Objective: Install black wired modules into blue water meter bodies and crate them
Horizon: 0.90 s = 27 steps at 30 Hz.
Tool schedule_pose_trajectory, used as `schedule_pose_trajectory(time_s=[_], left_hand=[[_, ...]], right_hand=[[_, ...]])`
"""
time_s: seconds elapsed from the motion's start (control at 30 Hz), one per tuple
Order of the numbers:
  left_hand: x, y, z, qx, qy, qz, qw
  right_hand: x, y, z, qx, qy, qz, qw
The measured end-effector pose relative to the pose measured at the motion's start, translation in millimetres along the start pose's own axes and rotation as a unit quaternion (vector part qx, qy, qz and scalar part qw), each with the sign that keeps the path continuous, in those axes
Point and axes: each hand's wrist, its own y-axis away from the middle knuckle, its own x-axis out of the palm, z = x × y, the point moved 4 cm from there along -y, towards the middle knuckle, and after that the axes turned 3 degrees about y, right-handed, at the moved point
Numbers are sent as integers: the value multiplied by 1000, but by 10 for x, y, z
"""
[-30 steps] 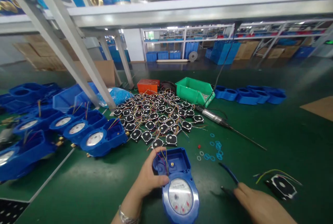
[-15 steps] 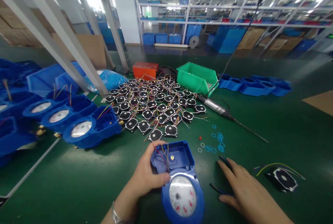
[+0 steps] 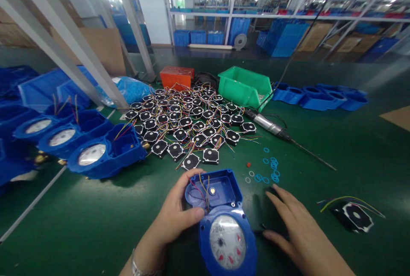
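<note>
The blue meter (image 3: 224, 224) is seen lying on the green table (image 3: 96, 224), close to the near edge, dial up. It is clasped by the left hand (image 3: 179, 212), whose fingers are curled round the side of its open compartment, thumb pressed at the rim. The right hand (image 3: 297, 233) is laid flat just beside the meter, fingers spread, nothing seen gripped. Small blue rings (image 3: 270, 169) are scattered just beyond it. A heap of black modules (image 3: 188, 122) is piled behind, with a screwdriver (image 3: 272, 128) set alongside.

Right hand (image 3: 297, 229) slid forward-left, fingers now spread flat beside water meter (image 3: 224, 229).
</note>
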Motion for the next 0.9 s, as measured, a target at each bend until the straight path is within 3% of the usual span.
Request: schedule_pose_trajectory(time_s=[0.07, 0.1, 0.23, 0.3, 0.47, 0.7, 0.8, 0.9], left_hand=[[-62, -3, -29, 17, -17, -17, 1000], [-101, -4, -37, 21, -27, -30, 999], [-219, -14, 9, -41, -45, -66, 996], [-217, -21, 29, -71, -50, -58, 995], [-173, -35, 2, -46, -54, -84, 994], [-161, -18, 61, 8, 1, -61, 998], [-181, -36, 60, 29, 14, -78, 996], [-243, -65, 35, 32, 9, -173, 984]], right_hand=[[-36, -87, 102, 67, -133, 58, 987], [-42, -137, 168, 99, -214, 92, 968], [-43, -365, 461, 158, -469, 201, 845], [-52, -463, 547, 162, -507, 234, 814], [-148, -563, 608, 167, -514, 266, 798], [-279, -555, 599, 176, -429, 267, 845], [-218, -530, 570, 182, -485, 257, 816], [-128, -445, 478, 183, -551, 220, 784]])
